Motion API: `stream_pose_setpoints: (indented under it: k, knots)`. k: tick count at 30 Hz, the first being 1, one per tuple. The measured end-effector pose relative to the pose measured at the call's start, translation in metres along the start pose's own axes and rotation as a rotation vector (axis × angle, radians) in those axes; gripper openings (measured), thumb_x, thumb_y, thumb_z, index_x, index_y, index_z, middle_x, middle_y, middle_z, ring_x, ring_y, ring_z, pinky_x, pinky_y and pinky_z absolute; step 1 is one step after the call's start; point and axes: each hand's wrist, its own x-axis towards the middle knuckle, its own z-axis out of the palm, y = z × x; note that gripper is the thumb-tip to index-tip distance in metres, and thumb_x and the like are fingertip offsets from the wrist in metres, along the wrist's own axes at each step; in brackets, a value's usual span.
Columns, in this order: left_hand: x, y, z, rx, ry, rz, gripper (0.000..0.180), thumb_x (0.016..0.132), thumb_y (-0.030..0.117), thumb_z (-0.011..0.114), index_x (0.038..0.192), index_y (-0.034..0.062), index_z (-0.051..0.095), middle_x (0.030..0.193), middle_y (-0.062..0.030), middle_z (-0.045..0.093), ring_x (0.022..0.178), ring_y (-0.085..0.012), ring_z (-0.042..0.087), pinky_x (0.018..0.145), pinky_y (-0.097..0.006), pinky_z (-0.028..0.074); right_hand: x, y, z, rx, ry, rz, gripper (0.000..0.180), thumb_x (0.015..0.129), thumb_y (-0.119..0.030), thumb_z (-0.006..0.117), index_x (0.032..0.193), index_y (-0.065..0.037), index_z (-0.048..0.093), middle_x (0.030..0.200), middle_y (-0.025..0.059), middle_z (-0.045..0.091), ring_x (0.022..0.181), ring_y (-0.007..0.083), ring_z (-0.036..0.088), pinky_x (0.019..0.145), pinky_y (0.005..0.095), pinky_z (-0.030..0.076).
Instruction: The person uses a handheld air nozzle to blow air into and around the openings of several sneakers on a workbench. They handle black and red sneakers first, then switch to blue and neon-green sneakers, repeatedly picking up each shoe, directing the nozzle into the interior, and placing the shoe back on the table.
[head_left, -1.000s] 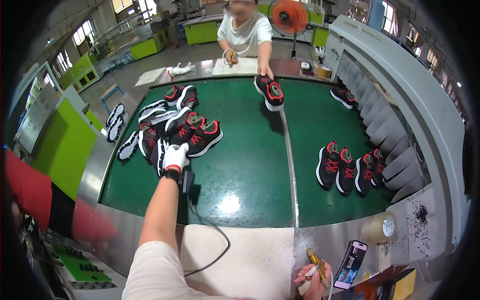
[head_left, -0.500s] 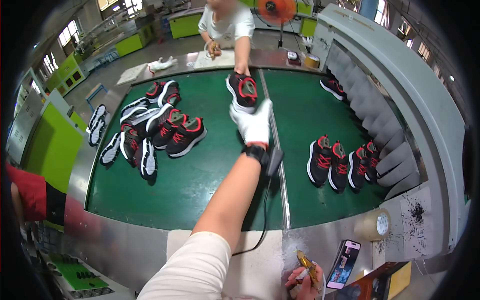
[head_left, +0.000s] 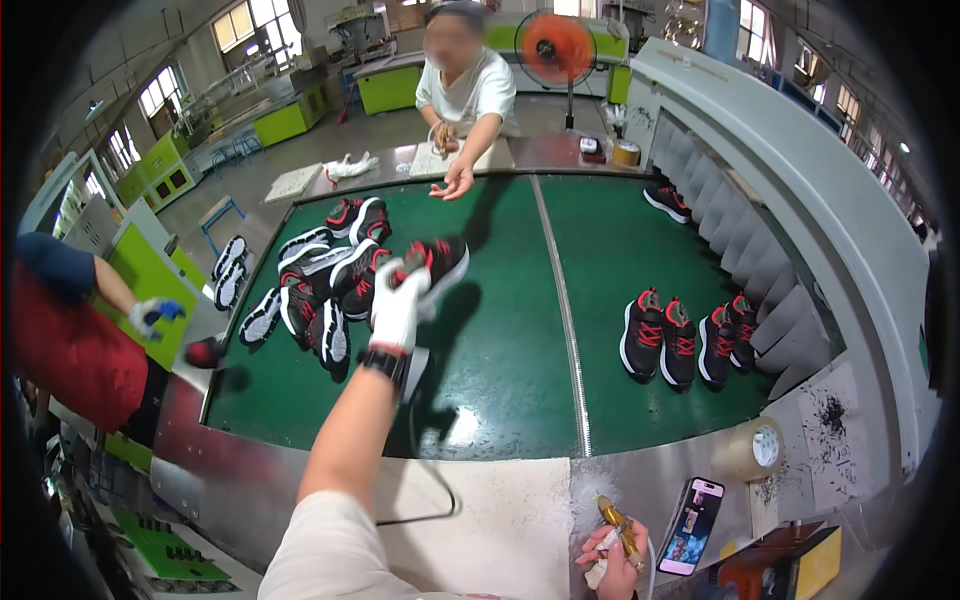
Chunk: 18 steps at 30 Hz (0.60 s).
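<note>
A black sneaker (head_left: pixel 446 264) with red laces and a white sole is in my left hand (head_left: pixel 398 305), which wears a white glove. That hand, with a dark band at the wrist, is closed on the shoe above the green belt (head_left: pixel 490 390), beside a pile of similar sneakers (head_left: pixel 305 305). Several of the pile lie on their sides with soles showing. At the lower right my bare right hand (head_left: pixel 618 565) is wrapped round a brass-coloured hand tool (head_left: pixel 622 525) with a thin pale hose, over the metal table edge.
Across the belt a co-worker's open hand (head_left: pixel 456 182) reaches out. At the left, a person's blue-marked glove (head_left: pixel 156 314) is near a blurred dark shoe (head_left: pixel 206 352). Several sneakers (head_left: pixel 678 342) stand before the grey machine's flaps (head_left: pixel 745 235). A phone (head_left: pixel 692 525) and tape roll (head_left: pixel 752 449) lie right.
The sneaker has left the co-worker's hand and moved left and nearer in my left hand. A person has come in at the left, with a blurred shoe near the belt's edge.
</note>
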Motion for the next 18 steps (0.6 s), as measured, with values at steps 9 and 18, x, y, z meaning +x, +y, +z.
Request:
stream_pose_setpoints:
  k: [9, 18]
  knots:
    - [-0.23, 0.114, -0.082, 0.445, -0.718, 0.749, 0.049, 0.062, -0.006, 0.068, 0.109, 0.0059, 0.062, 0.134, -0.0196, 0.04, 0.109, -0.0364, 0.056, 0.092, -0.041, 0.046, 0.007, 0.014, -0.015, -0.114, 0.081, -0.007, 0.036, 0.099, -0.016, 0.041, 0.132, -0.01, 0.029, 0.095, 0.0105, 0.055, 0.069, 0.0151, 0.056, 0.055, 0.0274, 0.05]
    - [-0.319, 0.146, -0.131, 0.402, -0.765, 1.077, 0.037, 0.062, 0.011, 0.081, 0.096, 0.0222, 0.073, 0.131, -0.0168, 0.047, 0.115, -0.0356, 0.053, 0.092, -0.048, 0.043, 0.01, 0.015, -0.022, -0.145, -0.019, -0.093, 0.026, 0.099, -0.017, 0.041, 0.123, -0.006, 0.038, 0.094, 0.0094, 0.057, 0.069, 0.0124, 0.056, 0.058, 0.0253, 0.05]
